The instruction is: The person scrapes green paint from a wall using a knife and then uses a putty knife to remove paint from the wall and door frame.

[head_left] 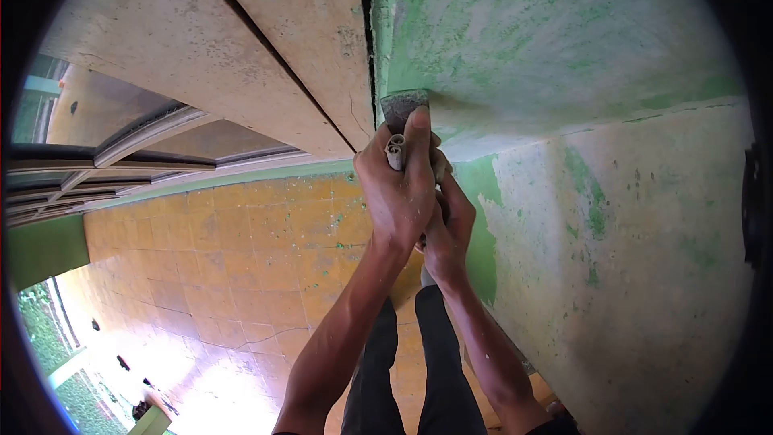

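Head view: our left hand grips the grey-headed tool tightly, its head at twelve o'clock touching the green wall. Our right hand clasps the handle just below, at five o'clock.

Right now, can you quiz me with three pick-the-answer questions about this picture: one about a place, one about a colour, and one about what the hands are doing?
1. Where does the tool press?
A) on a table
B) on the green wall
C) on a window

2. What colour are the floor tiles?
A) orange
B) blue
C) black

3. How is the tool held?
A) with one hand only
B) lying loose
C) with both hands round it

Answers:
1 B, its grey head meets the wall.
2 A, the tiles look orange.
3 C, the left hand grips higher and the right hand just below.
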Motion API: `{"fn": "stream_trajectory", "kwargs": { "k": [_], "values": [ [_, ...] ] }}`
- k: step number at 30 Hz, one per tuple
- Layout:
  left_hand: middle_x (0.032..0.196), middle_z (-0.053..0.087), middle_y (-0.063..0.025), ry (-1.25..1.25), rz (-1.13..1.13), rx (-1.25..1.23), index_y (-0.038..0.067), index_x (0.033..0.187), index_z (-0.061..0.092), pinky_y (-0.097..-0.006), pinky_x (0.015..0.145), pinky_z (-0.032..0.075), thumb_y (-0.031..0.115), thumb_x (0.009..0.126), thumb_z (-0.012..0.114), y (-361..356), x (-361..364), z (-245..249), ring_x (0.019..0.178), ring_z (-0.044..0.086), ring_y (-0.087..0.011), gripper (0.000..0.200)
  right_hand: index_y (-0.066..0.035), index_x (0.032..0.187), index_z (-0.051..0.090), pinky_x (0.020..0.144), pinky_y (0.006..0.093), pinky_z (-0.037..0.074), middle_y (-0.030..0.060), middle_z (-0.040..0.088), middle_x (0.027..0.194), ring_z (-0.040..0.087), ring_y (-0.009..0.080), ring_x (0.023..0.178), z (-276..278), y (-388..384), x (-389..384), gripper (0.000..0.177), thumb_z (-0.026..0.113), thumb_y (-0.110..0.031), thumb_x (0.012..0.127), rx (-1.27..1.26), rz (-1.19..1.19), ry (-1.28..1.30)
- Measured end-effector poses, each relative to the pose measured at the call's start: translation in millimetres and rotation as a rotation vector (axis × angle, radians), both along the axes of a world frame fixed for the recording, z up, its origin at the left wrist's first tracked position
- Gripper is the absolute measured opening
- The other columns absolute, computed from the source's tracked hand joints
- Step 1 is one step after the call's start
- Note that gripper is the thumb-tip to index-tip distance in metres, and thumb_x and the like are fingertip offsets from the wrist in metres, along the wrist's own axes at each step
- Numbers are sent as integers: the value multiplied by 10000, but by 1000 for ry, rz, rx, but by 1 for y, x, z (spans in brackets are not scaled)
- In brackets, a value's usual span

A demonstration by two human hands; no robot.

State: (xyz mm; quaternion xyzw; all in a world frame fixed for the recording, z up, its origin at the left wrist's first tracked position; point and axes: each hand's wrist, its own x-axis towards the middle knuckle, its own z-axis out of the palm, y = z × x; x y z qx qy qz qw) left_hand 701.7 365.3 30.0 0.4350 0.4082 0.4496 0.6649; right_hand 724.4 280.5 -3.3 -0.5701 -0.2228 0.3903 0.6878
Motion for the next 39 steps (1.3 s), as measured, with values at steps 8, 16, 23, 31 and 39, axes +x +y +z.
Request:
{"fn": "stream_trajectory", "kwargs": {
  "k": [8, 16, 23, 31, 39],
  "values": [
    [589, 557, -49, 30, 2, 33, -36, 726, 558, -266, 465, 408, 220, 994, 601, -3, 4, -18, 528, 495, -76, 373, 55, 1325, 508, 497, 188, 338, -18, 572, 761, 448, 5, 584, -8, 6, 8, 407, 517, -122, 959, -8, -44, -55],
    [601, 564, -50, 29, -9, -20, -37, 734, 559, -276, 458, 413, 204, 1001, 585, -5, 1, -4, 514, 490, -81, 360, 69, 1254, 551, 605, 200, 402, 14, 596, 802, 499, 34, 710, -3, -6, 1, 348, 500, -77, 942, -74, -36, -67],
    [620, 546, -40, -58, -6, -27, -21, 733, 534, -260, 449, 397, 220, 1007, 580, -2, 3, -3, 510, 466, -71, 367, 75, 1279, 535, 589, 214, 395, 13, 569, 763, 482, 48, 672, -5, 1, 2, 363, 490, -48, 940, -54, -75, -161],
    [621, 530, -22, -20, -53, -72, -4, 726, 527, -255, 455, 387, 229, 1004, 590, -3, -1, -10, 521, 452, -65, 368, 66, 1312, 514, 586, 224, 401, 27, 555, 741, 476, 51, 662, -2, -7, -1, 392, 476, -43, 938, -106, -33, -71],
    [626, 529, -10, -63, -41, -21, 0, 728, 530, -248, 463, 389, 230, 999, 599, -2, 3, 0, 542, 461, -58, 363, 74, 1309, 509, 628, 236, 427, 69, 598, 790, 515, 80, 720, -10, 1, 0, 392, 475, -45, 937, -17, -116, -237]
  ]
}}
